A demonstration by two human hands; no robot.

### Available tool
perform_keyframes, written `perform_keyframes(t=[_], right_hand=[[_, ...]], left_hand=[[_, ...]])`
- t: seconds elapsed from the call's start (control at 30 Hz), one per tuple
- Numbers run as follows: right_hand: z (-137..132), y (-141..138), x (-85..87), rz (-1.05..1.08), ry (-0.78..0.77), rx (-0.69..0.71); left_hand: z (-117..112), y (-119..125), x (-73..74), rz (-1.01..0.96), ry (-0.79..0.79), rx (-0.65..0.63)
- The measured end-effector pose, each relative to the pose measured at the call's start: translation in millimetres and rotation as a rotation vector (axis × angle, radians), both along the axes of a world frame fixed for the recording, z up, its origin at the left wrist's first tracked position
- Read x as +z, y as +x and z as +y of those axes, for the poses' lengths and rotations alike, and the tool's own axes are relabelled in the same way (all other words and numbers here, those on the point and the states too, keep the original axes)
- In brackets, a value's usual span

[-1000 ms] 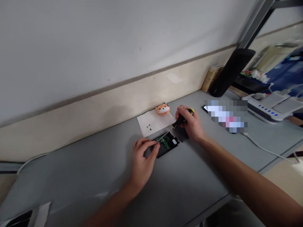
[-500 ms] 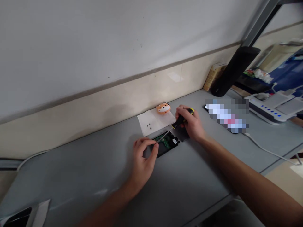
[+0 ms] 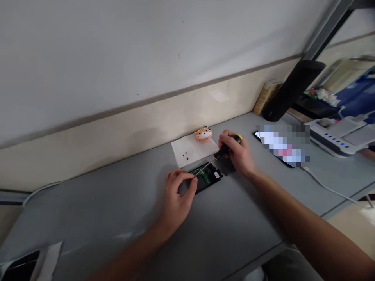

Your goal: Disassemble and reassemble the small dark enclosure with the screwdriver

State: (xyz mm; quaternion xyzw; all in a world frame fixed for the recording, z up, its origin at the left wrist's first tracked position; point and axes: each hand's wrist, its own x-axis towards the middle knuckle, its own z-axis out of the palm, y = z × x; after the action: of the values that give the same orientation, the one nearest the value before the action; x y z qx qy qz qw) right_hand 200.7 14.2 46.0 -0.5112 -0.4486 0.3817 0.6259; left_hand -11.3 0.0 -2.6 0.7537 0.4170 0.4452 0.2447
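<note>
My right hand is wrapped around the black-and-yellow handle of a screwdriver. Its thin shaft slants down and left over an open black case holding a green circuit board. At the shaft's tip, the thumb and index finger of my left hand are pinched together above the case's left end. Whatever lies between those fingertips is too small to make out. Behind the case, a white sheet of paper bears several tiny dark screws and an orange-and-white animal-face case.
A dark flat piece lies under my right hand. Farther right are a phone with its white cable, a white power strip, a black cylinder and a small box. The wall bounds the table behind.
The view has shifted slightly. Both hands, the screwdriver and the board case keep nearly the same places relative to each other.
</note>
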Motion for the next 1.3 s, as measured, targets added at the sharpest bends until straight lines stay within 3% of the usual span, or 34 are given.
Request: perform_keyframes(t=[0.27, 0.53, 0.87, 1.1, 1.3], right_hand=[[0, -1, 1.0, -0.051, -0.033, 0.015], [0, -9, 1.6, -0.156, 0.114, -0.049], [-7, -13, 5.3, -0.224, 0.146, -0.076], [-6, -12, 0.6, -0.288, 0.191, -0.174], [-5, -17, -4.0, -0.320, 0.127, -0.098]], left_hand=[[1, -1, 0.3, 0.029, 0.008, -0.004], [-2, 0, 2.9, 0.042, 0.049, -0.018], [-5, 0, 3.0, 0.050, 0.001, -0.014], [-5, -2, -1.5, 0.060, -0.065, 0.110], [-4, -1, -9.7, 0.146, -0.040, 0.142]])
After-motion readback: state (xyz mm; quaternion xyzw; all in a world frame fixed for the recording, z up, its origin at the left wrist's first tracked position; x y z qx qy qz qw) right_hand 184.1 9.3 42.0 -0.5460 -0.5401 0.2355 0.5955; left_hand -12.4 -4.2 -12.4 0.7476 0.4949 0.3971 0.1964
